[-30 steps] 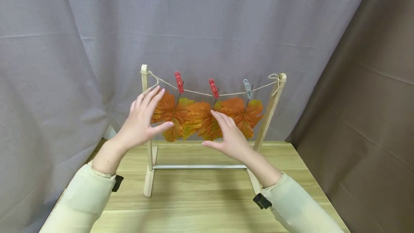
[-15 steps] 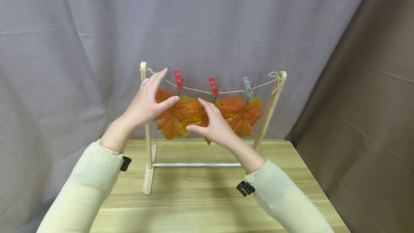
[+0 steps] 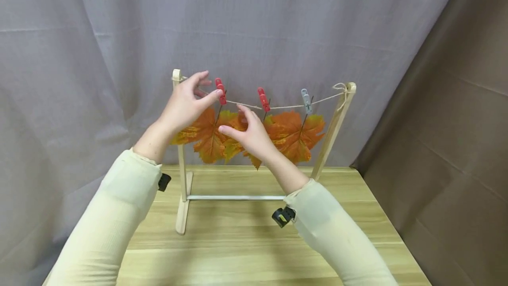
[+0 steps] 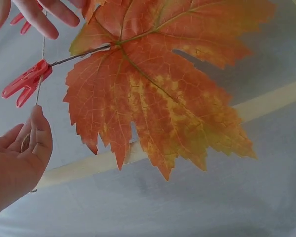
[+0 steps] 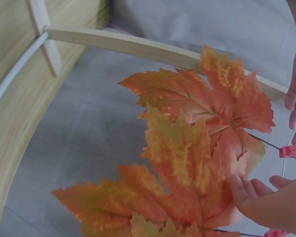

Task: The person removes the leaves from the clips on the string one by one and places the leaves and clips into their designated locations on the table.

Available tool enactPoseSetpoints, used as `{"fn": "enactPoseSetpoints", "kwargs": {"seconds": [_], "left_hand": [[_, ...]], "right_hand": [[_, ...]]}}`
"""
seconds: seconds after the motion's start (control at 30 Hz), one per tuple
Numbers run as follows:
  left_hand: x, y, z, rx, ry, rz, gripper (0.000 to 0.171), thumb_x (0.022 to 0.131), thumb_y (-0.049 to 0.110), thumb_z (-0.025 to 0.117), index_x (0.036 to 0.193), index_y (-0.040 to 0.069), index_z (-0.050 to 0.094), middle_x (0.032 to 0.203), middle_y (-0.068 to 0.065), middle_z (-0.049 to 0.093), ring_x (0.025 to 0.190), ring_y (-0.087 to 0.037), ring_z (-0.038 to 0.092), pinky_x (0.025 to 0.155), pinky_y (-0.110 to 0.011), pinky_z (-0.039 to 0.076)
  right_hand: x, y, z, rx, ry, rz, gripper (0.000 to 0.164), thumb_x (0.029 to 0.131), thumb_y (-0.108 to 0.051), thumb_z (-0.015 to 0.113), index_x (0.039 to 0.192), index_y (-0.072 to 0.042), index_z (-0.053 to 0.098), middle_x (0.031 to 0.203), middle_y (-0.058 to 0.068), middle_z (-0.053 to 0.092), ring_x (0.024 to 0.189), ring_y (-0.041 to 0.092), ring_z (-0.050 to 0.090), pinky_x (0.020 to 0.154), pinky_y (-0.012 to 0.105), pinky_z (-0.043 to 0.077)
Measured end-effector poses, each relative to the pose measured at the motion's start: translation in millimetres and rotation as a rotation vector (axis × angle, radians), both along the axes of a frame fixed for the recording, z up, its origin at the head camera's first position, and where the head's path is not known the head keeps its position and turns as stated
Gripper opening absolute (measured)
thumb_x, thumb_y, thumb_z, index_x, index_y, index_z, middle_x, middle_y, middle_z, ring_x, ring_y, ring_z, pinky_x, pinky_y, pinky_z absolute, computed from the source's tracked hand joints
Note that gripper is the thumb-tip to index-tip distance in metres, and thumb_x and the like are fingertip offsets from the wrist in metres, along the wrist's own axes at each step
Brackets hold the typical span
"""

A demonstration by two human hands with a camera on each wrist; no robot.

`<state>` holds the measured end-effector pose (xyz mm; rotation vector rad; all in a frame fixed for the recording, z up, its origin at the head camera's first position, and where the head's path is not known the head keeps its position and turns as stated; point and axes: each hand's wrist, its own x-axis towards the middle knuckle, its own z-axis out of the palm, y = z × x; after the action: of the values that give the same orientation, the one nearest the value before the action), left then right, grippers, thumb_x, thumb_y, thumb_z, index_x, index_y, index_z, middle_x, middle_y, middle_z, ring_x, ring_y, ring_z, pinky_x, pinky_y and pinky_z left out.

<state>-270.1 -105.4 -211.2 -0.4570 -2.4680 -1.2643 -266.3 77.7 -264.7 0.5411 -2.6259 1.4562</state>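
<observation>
Three orange-yellow artificial leaves hang from a string (image 3: 286, 107) by clothespins. A red clothespin (image 3: 218, 84) holds the left leaf (image 3: 209, 140), another red clothespin (image 3: 263, 99) the middle one, and a grey clothespin (image 3: 306, 100) the right leaf (image 3: 295, 133). My left hand (image 3: 184, 105) is beside the left red clothespin, fingers spread around the string; in the left wrist view a small gap separates the thumb from that red clothespin (image 4: 27, 81). My right hand (image 3: 254, 138) is in front of the middle leaf (image 5: 180, 173), partly hiding it, with thumb and fingers apart and nothing between them.
The string is tied between two wooden posts of a stand, the left post (image 3: 182, 175) and right post (image 3: 333, 129). A white crossbar (image 3: 234, 197) joins them low down on the wood-grain table (image 3: 222, 250). Grey curtain (image 3: 254, 25) hangs behind.
Both hands have risen and the right hand has moved left. The left hand has gone from the left leaf to beside the left red clothespin. Nothing has been taken hold of.
</observation>
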Motion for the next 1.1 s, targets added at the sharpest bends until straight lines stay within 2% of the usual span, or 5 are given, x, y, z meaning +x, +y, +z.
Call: {"fn": "enactPoseSetpoints", "kwargs": {"seconds": [0.17, 0.4, 0.6, 0.8, 1.1], "left_hand": [[-5.0, 3, 4.9, 0.012, -0.022, 0.011, 0.063, 0.088, 0.04, 0.062, 0.14, 0.011, 0.042, 0.129, -0.01, 0.059, 0.097, -0.023, 0.064, 0.072, -0.032, 0.054], [-7.4, 9, 6.5, 0.033, -0.036, -0.004, 0.047, 0.088, 0.031, 0.065, 0.128, 0.009, 0.054, 0.118, -0.009, 0.065, 0.081, -0.027, 0.066, 0.051, -0.021, 0.05], [-5.4, 15, 6.9, 0.056, -0.047, -0.024, 0.033, 0.088, 0.026, 0.064, 0.116, 0.007, 0.062, 0.105, -0.013, 0.069, 0.07, -0.028, 0.065, 0.047, -0.02, 0.048], [-3.0, 19, 6.5, 0.105, -0.06, -0.026, 0.03, 0.088, 0.023, 0.065, 0.112, 0.006, 0.063, 0.102, -0.014, 0.07, 0.062, -0.016, 0.063, 0.047, -0.02, 0.048], [-1.2, 22, 5.8, 0.159, -0.063, -0.049, 0.031, 0.086, 0.027, 0.068, 0.106, 0.005, 0.063, 0.098, -0.014, 0.069, 0.06, -0.013, 0.062, 0.048, -0.022, 0.049]], "right_hand": [[-2.3, -8, 3.0, -0.06, -0.039, -0.004, 0.077, 0.083, -0.04, 0.068, 0.145, -0.014, 0.031, 0.147, 0.011, 0.036, 0.135, 0.024, 0.036, 0.11, 0.042, 0.035], [-9.7, -19, -2.1, -0.121, -0.033, -0.007, 0.067, 0.085, -0.034, 0.067, 0.141, -0.012, 0.038, 0.145, 0.008, 0.041, 0.134, 0.023, 0.038, 0.111, 0.039, 0.033], [-17.5, -24, -6.1, -0.173, 0.037, -0.048, 0.044, 0.09, -0.022, 0.063, 0.129, -0.006, 0.053, 0.128, 0.011, 0.057, 0.118, 0.024, 0.052, 0.102, 0.037, 0.043], [-22.2, -28, -6.1, -0.261, 0.1, -0.094, 0.019, 0.088, -0.012, 0.064, 0.1, 0.003, 0.068, 0.099, 0.017, 0.068, 0.084, 0.014, 0.058, 0.074, 0.018, 0.046], [-19.6, -24, -3.8, -0.256, 0.106, -0.125, 0.018, 0.086, -0.013, 0.066, 0.094, 0.003, 0.07, 0.095, 0.018, 0.069, 0.079, 0.01, 0.055, 0.068, 0.015, 0.042]]}}
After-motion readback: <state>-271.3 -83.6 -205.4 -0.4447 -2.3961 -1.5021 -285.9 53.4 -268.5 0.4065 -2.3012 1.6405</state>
